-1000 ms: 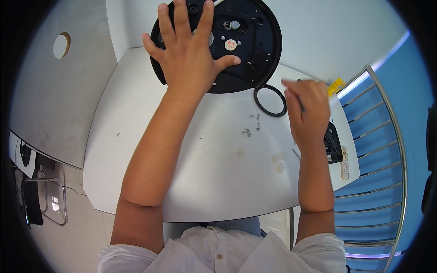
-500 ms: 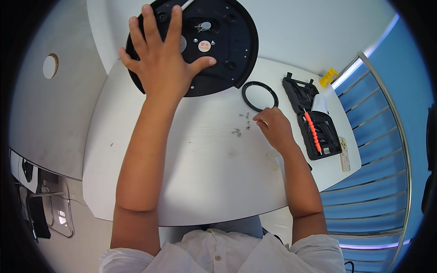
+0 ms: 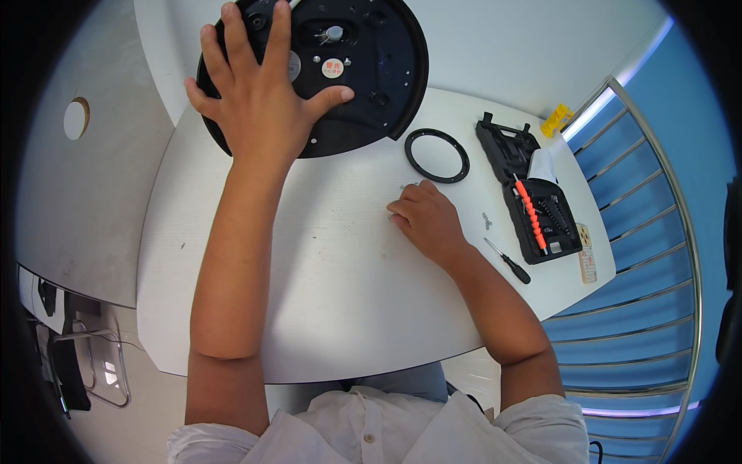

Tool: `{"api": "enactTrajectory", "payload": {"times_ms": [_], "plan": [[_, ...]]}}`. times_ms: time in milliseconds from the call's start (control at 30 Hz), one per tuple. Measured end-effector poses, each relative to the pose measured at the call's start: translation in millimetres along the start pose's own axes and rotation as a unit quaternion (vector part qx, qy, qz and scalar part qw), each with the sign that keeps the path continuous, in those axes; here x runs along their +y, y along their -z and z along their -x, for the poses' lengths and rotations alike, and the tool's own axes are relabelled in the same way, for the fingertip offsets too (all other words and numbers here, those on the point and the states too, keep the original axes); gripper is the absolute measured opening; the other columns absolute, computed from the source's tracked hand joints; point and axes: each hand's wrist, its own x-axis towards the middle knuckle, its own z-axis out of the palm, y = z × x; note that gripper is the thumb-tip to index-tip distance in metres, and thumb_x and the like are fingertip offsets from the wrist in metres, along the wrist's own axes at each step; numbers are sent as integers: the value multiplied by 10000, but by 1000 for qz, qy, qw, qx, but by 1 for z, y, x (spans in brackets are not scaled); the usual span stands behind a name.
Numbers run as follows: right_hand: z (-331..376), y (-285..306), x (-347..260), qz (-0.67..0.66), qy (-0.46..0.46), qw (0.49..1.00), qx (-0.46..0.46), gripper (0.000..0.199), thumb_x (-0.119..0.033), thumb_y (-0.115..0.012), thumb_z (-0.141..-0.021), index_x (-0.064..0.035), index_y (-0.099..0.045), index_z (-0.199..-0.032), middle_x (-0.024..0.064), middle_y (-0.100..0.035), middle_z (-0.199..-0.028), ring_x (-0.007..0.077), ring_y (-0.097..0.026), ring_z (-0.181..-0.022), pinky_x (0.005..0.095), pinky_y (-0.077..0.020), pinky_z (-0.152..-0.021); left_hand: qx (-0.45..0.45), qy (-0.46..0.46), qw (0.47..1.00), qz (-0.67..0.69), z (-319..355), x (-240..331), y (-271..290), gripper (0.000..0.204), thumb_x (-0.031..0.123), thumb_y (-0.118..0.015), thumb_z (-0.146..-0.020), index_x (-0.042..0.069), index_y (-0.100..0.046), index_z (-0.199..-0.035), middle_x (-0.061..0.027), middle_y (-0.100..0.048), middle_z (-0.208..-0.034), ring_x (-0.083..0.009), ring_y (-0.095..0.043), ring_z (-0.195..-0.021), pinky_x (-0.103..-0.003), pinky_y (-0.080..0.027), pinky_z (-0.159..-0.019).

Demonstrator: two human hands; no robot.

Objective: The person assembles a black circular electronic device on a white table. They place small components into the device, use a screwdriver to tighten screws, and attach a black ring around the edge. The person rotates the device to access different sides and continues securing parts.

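My left hand [image 3: 259, 93] lies flat with fingers spread on a large round black device [image 3: 371, 69] at the far side of the white table [image 3: 332, 309]. My right hand [image 3: 425, 216] rests on the tabletop with its fingertips curled down onto the surface, just below a loose black ring [image 3: 437, 155]. What the fingertips touch is hidden. A small black screwdriver [image 3: 508, 261] lies to the right of that hand, apart from it.
An open black tool case [image 3: 533, 201] with an orange-handled tool and bits lies at the table's right end, small screws [image 3: 487, 221] beside it. A yellow object [image 3: 556, 120] sits near the far right corner. A blue railing runs along the right.
My right hand has moved from the tool case leftward to the table's middle, and the screwdriver now lies on the table. My left hand stays on the black device.
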Motion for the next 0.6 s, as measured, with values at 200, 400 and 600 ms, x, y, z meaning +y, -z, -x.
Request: {"api": "enactTrajectory", "payload": {"times_ms": [200,400,600], "plan": [[-2,-4,-4,31,6,999,-8,52,-115,-721,-745,-80,-684,-758,9,-559,-833,201,-507,-841,313,-480,-717,-34,25,999,-4,-2,5,3,1104,740,-709,-533,327,-311,-1476,-174,-128,-1564,-392,-87,-1440,-723,-145,-1003],[-4,9,-9,-67,20,997,14,55,-74,-697,-777,-55,-649,-796,30,-578,-840,200,-533,-846,328,-484,-687,-78,62,995,2,-6,9,16,1120,645,-778,-529,293,-310,-1482,-176,-128,-1567,-403,-104,-1434,-686,-129,-1027],[-46,79,-20,-291,-120,935,164,82,-99,-640,-879,-32,-659,-921,31,-665,-834,104,-594,-736,248,-462,-668,-113,90,989,16,-10,14,25,1150,581,-824,-509,284,-296,-1486,-153,-95,-1579,-397,-88,-1440,-676,-133,-1038]]}}
